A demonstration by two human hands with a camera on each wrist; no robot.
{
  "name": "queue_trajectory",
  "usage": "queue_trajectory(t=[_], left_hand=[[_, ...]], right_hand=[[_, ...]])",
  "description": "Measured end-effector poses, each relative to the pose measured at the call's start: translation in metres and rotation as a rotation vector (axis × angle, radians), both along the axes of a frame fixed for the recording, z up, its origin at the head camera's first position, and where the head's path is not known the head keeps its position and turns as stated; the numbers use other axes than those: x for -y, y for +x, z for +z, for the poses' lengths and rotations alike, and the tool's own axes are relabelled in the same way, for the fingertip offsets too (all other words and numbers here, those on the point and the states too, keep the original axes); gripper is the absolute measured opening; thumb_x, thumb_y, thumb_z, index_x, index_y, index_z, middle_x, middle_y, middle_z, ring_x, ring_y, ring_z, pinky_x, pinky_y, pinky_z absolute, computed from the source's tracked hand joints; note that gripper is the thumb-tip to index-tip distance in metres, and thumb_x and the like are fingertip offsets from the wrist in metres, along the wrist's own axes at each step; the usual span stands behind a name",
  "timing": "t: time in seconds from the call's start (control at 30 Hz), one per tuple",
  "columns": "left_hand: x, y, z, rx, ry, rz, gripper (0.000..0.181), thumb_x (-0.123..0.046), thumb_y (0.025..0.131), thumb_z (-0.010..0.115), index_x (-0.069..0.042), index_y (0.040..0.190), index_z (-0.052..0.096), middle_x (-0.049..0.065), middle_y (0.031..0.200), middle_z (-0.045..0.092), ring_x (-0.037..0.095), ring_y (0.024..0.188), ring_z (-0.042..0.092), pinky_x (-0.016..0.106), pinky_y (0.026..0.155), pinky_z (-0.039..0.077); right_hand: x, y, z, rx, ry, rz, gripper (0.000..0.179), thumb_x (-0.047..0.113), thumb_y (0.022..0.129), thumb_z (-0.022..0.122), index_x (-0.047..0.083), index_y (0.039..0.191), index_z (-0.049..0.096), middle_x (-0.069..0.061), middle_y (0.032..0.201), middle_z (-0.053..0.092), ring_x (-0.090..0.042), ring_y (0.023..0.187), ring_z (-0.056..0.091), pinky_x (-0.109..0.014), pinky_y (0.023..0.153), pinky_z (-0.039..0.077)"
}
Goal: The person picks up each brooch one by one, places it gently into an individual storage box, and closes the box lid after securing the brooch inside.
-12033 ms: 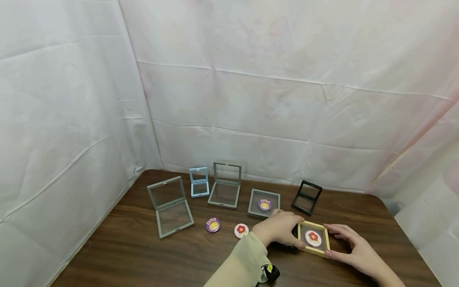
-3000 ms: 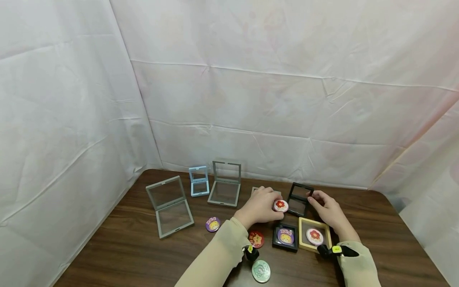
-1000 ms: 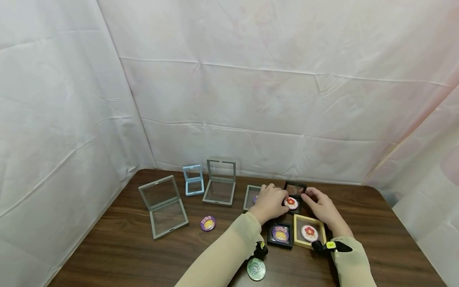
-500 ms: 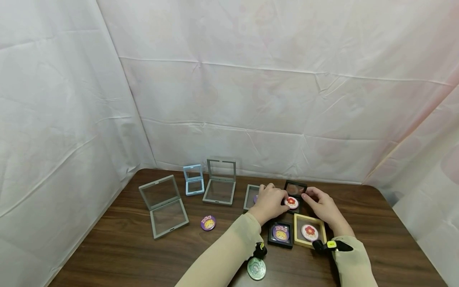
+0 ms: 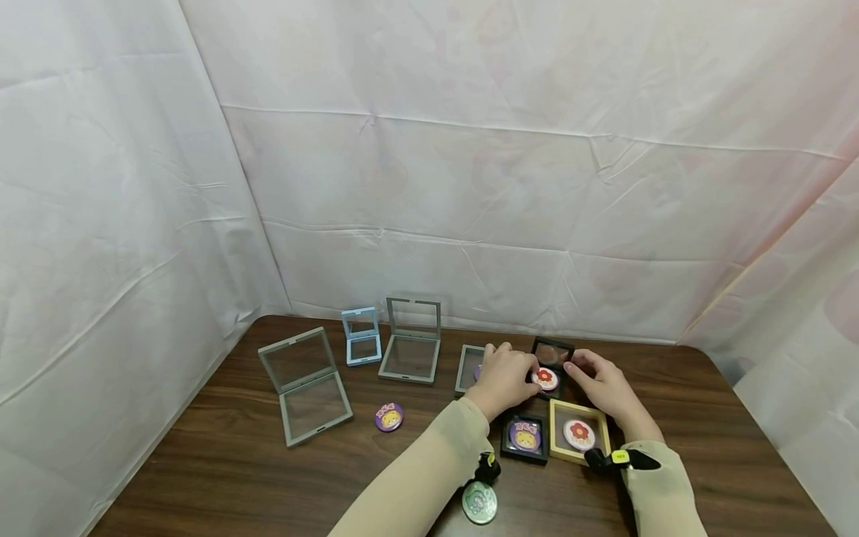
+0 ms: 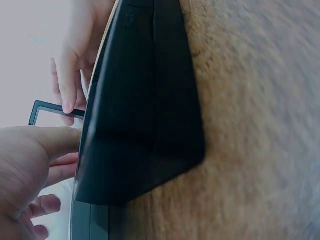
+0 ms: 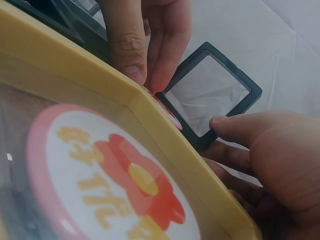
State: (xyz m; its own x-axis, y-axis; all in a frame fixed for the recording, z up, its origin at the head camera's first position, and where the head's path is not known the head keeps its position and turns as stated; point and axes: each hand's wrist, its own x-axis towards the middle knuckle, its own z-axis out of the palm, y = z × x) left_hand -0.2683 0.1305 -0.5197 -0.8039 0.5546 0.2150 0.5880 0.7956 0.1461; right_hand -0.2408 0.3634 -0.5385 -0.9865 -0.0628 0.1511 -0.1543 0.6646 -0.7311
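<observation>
My left hand (image 5: 505, 379) pinches the rim of a round white pin badge with a red flower (image 5: 546, 379). The badge lies over the lower half of a small black display frame, whose hinged lid (image 5: 553, 353) stands raised behind it. From the right, my right hand (image 5: 607, 388) pinches that frame's edge; the right wrist view shows its thumb on the black border (image 7: 245, 81). Whether the badge rests on the clear film cannot be told. In front lie a closed black frame with a purple badge (image 5: 525, 437) and a yellow frame (image 5: 556, 432) with another flower badge.
Two open grey frames (image 5: 316, 406) (image 5: 409, 359) and an open light blue frame (image 5: 363, 349) stand at left. A grey frame (image 5: 463, 373) is partly behind my left hand. A purple badge (image 5: 389, 418) and a green badge (image 5: 479, 503) lie loose on the wooden table (image 5: 221, 462).
Since 12 seconds ago, my hands have left the yellow frame. Since 3 seconds ago, the flower badge has moved right, over the black frame's lower half. Little differs over the last second.
</observation>
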Motion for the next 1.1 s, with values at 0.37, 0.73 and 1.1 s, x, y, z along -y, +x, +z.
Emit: queue_trajectory(t=[0.37, 0.73, 1.1], left_hand=[[-0.0005, 0.0015, -0.0019, -0.048, -0.013, 0.0, 0.025, -0.053, 0.095, 0.084, -0.035, 0.112, 0.082, -0.021, 0.101, 0.078, 0.01, 0.085, 0.051, 0.031, 0.078, 0.03], [0.003, 0.0048, -0.0004, -0.029, -0.003, -0.02, 0.03, -0.052, 0.095, 0.084, -0.033, 0.118, 0.081, -0.019, 0.106, 0.079, 0.011, 0.089, 0.057, 0.031, 0.079, 0.032], [0.0085, 0.0033, 0.0021, -0.006, 0.053, -0.027, 0.037, -0.053, 0.094, 0.085, -0.028, 0.12, 0.08, -0.016, 0.108, 0.078, 0.011, 0.086, 0.054, 0.032, 0.079, 0.032]], right_hand=[[-0.0003, -0.0015, -0.0031, 0.01, -0.014, 0.0, 0.03, 0.031, 0.113, 0.065, 0.007, 0.131, 0.07, -0.01, 0.12, 0.074, -0.021, 0.105, 0.064, -0.037, 0.088, 0.052], [0.0011, -0.0011, -0.0028, 0.034, -0.032, -0.011, 0.039, 0.037, 0.113, 0.064, 0.005, 0.133, 0.068, -0.011, 0.119, 0.073, -0.023, 0.104, 0.063, -0.037, 0.086, 0.052], [-0.0003, -0.0009, 0.0021, 0.112, -0.078, -0.05, 0.067, 0.058, 0.116, 0.042, 0.002, 0.149, 0.062, -0.022, 0.131, 0.072, -0.038, 0.123, 0.067, -0.051, 0.098, 0.053]])
